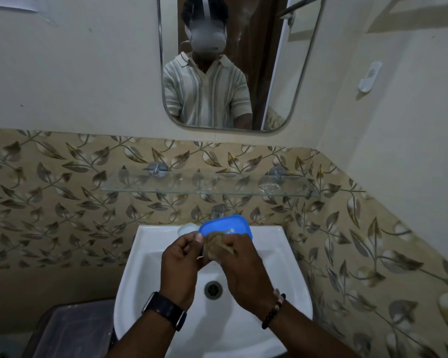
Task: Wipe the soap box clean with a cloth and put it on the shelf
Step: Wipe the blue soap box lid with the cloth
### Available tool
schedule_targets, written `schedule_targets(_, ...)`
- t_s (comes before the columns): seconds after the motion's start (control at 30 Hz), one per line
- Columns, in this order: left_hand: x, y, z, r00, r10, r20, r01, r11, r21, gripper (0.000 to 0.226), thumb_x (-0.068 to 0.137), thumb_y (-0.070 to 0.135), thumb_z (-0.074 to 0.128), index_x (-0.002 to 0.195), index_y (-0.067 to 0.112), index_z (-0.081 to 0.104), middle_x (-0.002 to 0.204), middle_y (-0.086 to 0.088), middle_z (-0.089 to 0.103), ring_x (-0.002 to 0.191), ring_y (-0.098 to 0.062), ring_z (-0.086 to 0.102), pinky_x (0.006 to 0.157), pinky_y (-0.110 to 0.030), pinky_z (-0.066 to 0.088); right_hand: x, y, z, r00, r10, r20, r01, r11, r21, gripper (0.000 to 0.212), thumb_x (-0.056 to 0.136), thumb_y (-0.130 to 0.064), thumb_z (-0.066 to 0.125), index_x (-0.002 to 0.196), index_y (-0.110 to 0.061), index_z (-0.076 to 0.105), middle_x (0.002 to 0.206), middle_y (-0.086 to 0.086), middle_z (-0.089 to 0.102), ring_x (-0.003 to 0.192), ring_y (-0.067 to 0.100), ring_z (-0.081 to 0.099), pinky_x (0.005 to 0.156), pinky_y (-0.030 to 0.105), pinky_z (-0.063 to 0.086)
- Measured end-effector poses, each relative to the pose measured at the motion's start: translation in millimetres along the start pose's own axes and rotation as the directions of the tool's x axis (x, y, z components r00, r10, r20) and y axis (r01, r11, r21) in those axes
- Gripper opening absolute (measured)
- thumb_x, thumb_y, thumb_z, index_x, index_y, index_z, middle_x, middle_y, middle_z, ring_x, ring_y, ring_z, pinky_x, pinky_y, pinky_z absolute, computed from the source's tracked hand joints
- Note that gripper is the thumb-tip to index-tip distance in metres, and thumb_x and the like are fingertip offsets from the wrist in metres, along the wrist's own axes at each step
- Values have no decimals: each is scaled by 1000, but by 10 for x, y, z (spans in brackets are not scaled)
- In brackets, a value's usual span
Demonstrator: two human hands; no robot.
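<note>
Both hands are up over the white sink (274,244), working on a blue soap box (224,226). The left hand (183,264) is curled around the box's left end, thumb up on top near the edge, fingers folded in underneath, so it's gripping the box, not spread. The right hand (243,270) is closed around a small brownish cloth (215,245) and has it pressed against the front of the box, right next to the left thumb. So the cloth is touching the blue plastic, sandwiched between the right fingers and the box. The box is tilted with its rounded top face toward me, and there's a small pale mark on it that I can't read. It sits in the air above the back half of the basin, just in front of the tap (217,211).

There's a black watch (166,310) on the left wrist and a dark bead bracelet (273,311) on the right one. A pale round thing sits on the sink's back ledge just left of the box, partly hidden, can't tell what it is. The drain (213,289) is below the hands.

The glass shelf (166,188) is on the leaf-patterned tile wall above the tap, well apart from the box. Above that hangs a mirror (290,73). A dark bin with a clear lid (73,329) sits down to the left of the sink.
</note>
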State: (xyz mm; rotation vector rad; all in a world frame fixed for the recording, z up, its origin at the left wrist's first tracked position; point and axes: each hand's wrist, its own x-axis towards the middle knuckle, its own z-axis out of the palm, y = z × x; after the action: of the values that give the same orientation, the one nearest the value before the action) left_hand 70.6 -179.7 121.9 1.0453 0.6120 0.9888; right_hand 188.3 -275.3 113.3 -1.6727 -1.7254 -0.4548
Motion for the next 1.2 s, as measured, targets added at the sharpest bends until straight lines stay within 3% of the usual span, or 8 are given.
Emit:
schedule_targets(0.13, 24, -44, -30, 996, -16, -84, 13, 999, -44, 17, 97, 16, 62, 89, 6, 74, 82, -8, 78, 74, -19, 74, 61, -30, 60, -88, 121, -26, 997, -58, 45, 66, 979, -193, 42, 85, -3, 66, 122, -23, 64, 116, 1, 61, 100, 25, 58, 82, 36, 48)
schedule_targets(0.27, 52, -24, -101, 994, 3, -108, -8, 999, -51, 14, 97, 14, 62, 91, 9, 74, 85, -3, 80, 80, -17, 77, 62, -29, 61, 40, 356, -175, 984, 172, -41, -176, 943, -284, 42, 83, 1, 65, 119, -19, 67, 109, 6, 60, 93, 27, 57, 75, 38, 48)
schedule_targets(0.37, 60, -23, -99, 993, 3, -121, -9, 999, -53, 13, 97, 13, 61, 92, 9, 73, 85, -2, 80, 80, -16, 77, 62, -28, 61, 53, 301, -175, 974, 226, -25, -225, 942, -249, 39, 84, -1, 60, 119, -18, 65, 108, 6, 57, 95, 27, 54, 77, 40, 50)
schedule_targets(0.53, 22, -112, 10, 1000, 20, -9, -19, 997, 79, 19, 99, 17, 59, 99, 6, 74, 87, -9, 80, 79, -19, 76, 65, -27, 61, 124, -26, -35, 996, 72, 57, -65, 991, -113, 36, 86, -6, 61, 119, -19, 62, 108, 0, 55, 94, 21, 51, 81, 32, 46)
schedule_targets(0.63, 8, -113, 32, 998, 38, 46, -43, 993, 113, 19, 98, 19, 60, 103, 8, 75, 90, -7, 81, 82, -19, 77, 65, -25, 60, 287, 63, -102, 995, 78, 62, -64, 979, -195, 40, 82, -7, 65, 120, -21, 62, 110, 3, 57, 98, 23, 51, 79, 34, 45)
schedule_targets(0.8, 180, -15, -83, 997, 65, -45, -64, 998, 30, 21, 94, 20, 64, 103, 4, 73, 91, -6, 81, 82, -18, 77, 63, -26, 60, 301, 428, -263, 961, 277, -1, -266, 920, -288, 48, 74, 4, 60, 116, -19, 67, 105, 9, 57, 91, 29, 51, 73, 37, 44)
schedule_targets(1.07, 252, -24, -65, 994, 72, -80, -75, 997, -35, 29, 84, 31, 68, 100, 7, 73, 93, -9, 81, 85, -19, 77, 64, -27, 61, 182, 86, -57, 888, 460, 4, -452, 874, -180, 37, 86, 0, 58, 117, -20, 65, 98, 2, 52, 92, 21, 49, 64, 27, 40)
schedule_targets(1.2, 266, -45, -32, 988, 101, -117, -102, 995, -3, 36, 82, 36, 69, 104, 8, 73, 96, -9, 80, 89, -23, 77, 66, -28, 61, 139, -270, -28, 891, 435, 131, -450, 883, 129, 29, 93, -12, 51, 116, -25, 65, 97, -3, 49, 89, 18, 53, 70, 34, 52)
